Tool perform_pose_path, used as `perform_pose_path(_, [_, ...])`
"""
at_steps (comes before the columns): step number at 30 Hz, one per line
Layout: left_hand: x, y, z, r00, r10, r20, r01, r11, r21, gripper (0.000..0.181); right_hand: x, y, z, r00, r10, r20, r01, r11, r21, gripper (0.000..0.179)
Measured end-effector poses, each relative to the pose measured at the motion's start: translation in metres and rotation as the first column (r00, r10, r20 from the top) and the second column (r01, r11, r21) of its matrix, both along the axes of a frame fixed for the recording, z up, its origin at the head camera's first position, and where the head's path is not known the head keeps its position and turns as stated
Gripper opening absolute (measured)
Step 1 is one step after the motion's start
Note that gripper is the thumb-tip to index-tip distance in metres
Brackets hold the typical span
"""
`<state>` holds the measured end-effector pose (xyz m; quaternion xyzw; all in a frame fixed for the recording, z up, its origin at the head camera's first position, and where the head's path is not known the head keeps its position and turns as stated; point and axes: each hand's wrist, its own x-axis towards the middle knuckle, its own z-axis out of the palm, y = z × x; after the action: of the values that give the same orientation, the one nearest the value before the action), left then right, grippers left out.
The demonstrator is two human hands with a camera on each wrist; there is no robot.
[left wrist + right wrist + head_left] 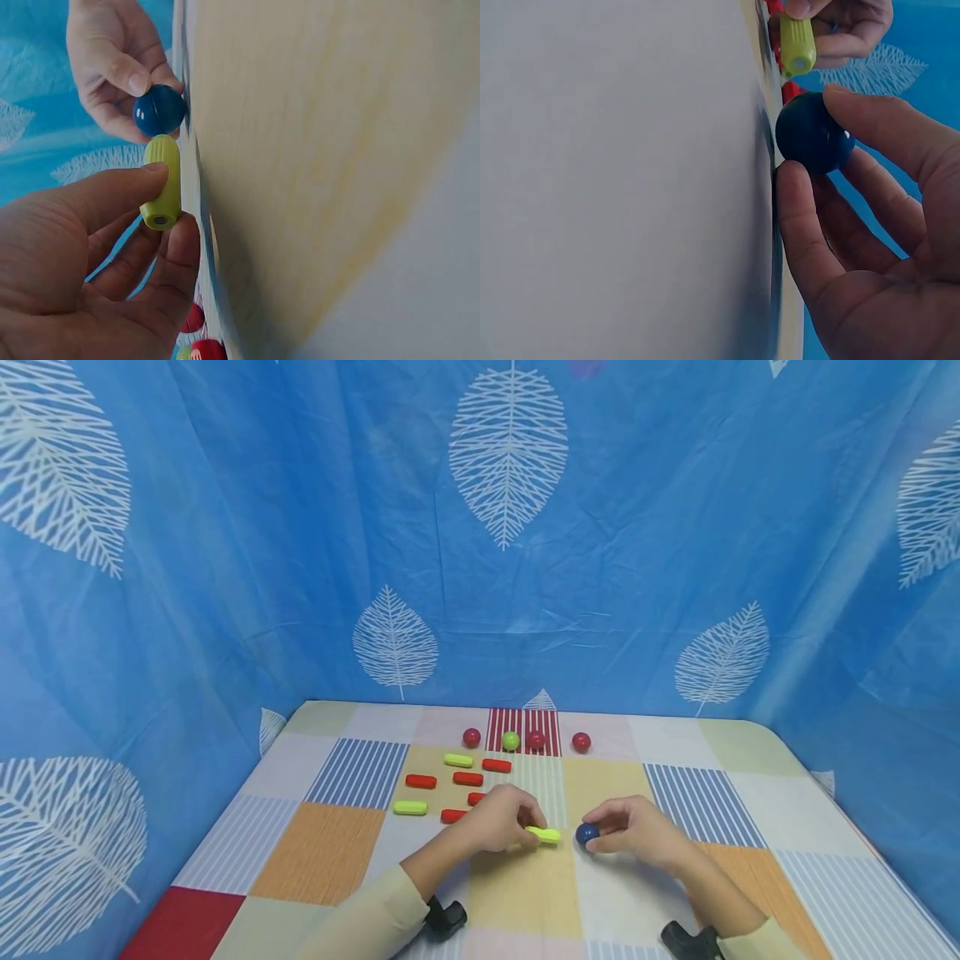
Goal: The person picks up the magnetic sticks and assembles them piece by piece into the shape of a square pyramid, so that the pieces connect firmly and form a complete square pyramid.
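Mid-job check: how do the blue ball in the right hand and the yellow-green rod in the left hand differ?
The blue ball is round, while the yellow-green rod is long and narrow. The blue ball looks smooth; the yellow-green rod has lengthwise grooves. Both are held between thumb and fingers, the ball by the right hand, the rod by the left hand.

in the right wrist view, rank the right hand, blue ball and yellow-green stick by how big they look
Largest to smallest:
1. Right hand
2. Blue ball
3. Yellow-green stick, partly covered by the left hand; being farther from the camera, its true rank is unsure.
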<state>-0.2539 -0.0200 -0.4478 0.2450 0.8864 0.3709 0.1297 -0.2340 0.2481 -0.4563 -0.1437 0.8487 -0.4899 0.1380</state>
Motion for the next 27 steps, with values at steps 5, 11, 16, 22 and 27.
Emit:
perform_pose_path(5, [0.003, 0.007, 0.001, 0.999, 0.017, 0.029, -0.016, 1.000, -0.004, 0.011, 0.003, -0.005, 0.001, 1.000, 0.008, -0.017, -0.008, 0.999, 0.031, 0.035])
perform_pose_path(11, [0.004, 0.014, 0.003, 0.997, 0.048, 0.066, -0.048, 0.999, -0.007, 0.012, 0.007, -0.009, 0.006, 1.000, 0.012, -0.002, -0.012, 0.999, 0.036, 0.032])
perform_pose_path(16, [0.004, 0.016, 0.005, 0.997, 0.047, 0.063, -0.046, 0.999, -0.007, 0.012, 0.011, -0.011, 0.008, 1.000, 0.013, 0.012, -0.013, 1.000, 0.022, 0.031])
perform_pose_path(22, [0.004, 0.017, 0.007, 0.996, 0.027, 0.085, -0.028, 1.000, 0.009, 0.014, 0.011, -0.010, 0.006, 1.000, 0.024, 0.017, -0.024, 1.000, 0.001, 0.032])
perform_pose_path(27, [-0.003, 0.017, 0.007, 0.994, -0.006, 0.112, 0.000, 0.999, 0.052, 0.015, 0.010, -0.009, 0.003, 0.999, 0.044, 0.019, -0.043, 0.999, -0.021, 0.033])
